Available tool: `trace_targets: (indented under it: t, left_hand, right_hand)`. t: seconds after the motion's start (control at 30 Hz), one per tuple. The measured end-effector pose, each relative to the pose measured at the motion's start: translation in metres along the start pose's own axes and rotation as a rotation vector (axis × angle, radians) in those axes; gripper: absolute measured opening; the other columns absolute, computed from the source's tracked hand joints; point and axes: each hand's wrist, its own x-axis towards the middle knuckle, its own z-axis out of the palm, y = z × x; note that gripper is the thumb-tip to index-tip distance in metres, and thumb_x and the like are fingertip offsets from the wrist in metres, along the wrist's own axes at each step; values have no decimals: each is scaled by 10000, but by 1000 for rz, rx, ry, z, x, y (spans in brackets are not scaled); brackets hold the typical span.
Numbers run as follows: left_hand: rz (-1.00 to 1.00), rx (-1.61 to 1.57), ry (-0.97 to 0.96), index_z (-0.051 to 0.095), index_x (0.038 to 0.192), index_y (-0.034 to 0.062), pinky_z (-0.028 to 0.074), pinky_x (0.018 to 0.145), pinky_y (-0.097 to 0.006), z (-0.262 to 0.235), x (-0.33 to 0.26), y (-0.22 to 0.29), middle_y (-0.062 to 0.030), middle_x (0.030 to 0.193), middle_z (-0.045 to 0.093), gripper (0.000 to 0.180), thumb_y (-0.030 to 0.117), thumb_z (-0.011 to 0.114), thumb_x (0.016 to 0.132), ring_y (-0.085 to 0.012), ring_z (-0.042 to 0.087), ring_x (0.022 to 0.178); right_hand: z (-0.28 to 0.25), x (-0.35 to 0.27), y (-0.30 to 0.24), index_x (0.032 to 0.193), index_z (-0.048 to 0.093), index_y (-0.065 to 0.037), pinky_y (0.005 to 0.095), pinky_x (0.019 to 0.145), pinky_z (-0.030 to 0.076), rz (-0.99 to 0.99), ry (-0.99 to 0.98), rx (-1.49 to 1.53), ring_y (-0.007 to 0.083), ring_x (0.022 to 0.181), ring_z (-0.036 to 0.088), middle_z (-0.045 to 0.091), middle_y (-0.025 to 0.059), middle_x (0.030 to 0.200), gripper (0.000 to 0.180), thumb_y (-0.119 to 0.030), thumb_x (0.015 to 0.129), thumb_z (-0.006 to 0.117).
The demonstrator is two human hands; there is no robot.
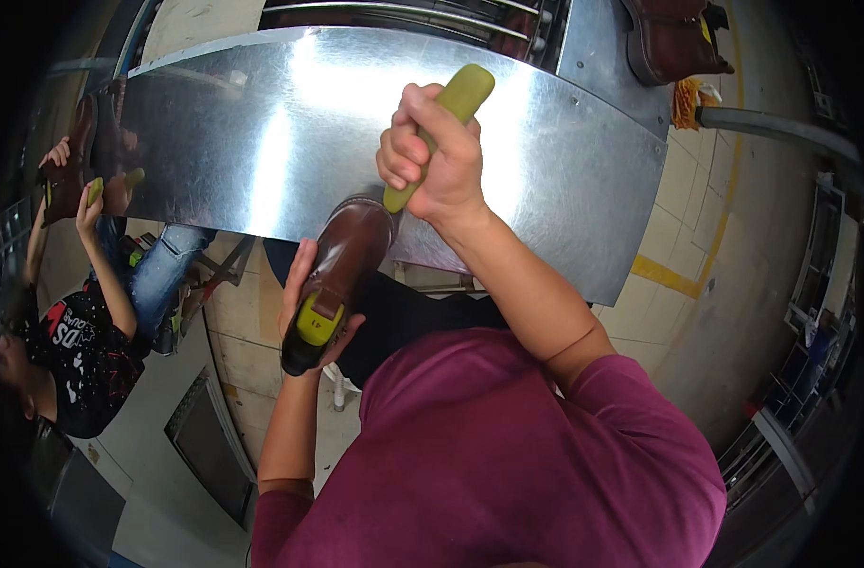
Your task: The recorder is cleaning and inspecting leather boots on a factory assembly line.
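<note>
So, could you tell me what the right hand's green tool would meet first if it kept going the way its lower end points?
The right hand angles the green tool down-left; its lower tip looks already at the brown boot, though depth is hard to judge.
</note>
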Motion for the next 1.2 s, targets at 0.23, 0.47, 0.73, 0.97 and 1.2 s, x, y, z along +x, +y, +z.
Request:
trace_targets:
  t: [0.23, 0.47, 0.73, 0.97, 1.2]
  left_hand:
    - [-50, 76, -49, 399, 1497, 49, 356, 1210, -532, 1, 1, 1, -281, 1550, 450, 826, 249, 844, 831, -458, 425, 1466]
    - [151, 265, -49, 416, 1479, 43, 393, 1176, -564, 2, 11, 10, -293, 1512, 498, 763, 264, 817, 869, -479, 494, 1404]
    - [249, 177, 57, 499, 1425, 56, 411, 1157, -567, 4, 9, -6, -284, 1455, 565, 635, 219, 813, 897, -466, 528, 1380]
    - [243, 232, 245, 646, 1221, 65, 533, 1002, -542, 11, 12, 3, -176, 1230, 697, 316, 173, 686, 926, -384, 670, 1149]
    - [231, 202, 243, 665, 1210, 86, 535, 983, -539, 10, 11, 3, -140, 1257, 692, 315, 210, 678, 921, -360, 656, 1167]
  right_hand:
    - [-20, -3, 6, 831, 536, -83, 289, 384, 322, 46, 95, 146, 105, 394, 382, 405, -10, 531, 282, -266, 976, 695]
    - [-8, -2, 8, 882, 557, -73, 280, 404, 334, 34, 137, 20, 95, 421, 388, 409, -16, 558, 227, -222, 989, 690]
    - [14, 1, 7, 914, 566, -78, 281, 399, 316, 51, 100, -263, 95, 414, 342, 395, -26, 561, 211, -235, 1045, 618]
    - [15, 22, 10, 885, 560, -83, 291, 415, 350, 75, -10, -175, 112, 413, 373, 389, -11, 545, 223, -220, 1060, 571]
    - [20, 28, 16, 947, 561, -73, 287, 434, 337, 92, -243, -354, 104, 445, 371, 379, -15, 565, 180, -210, 1063, 575]
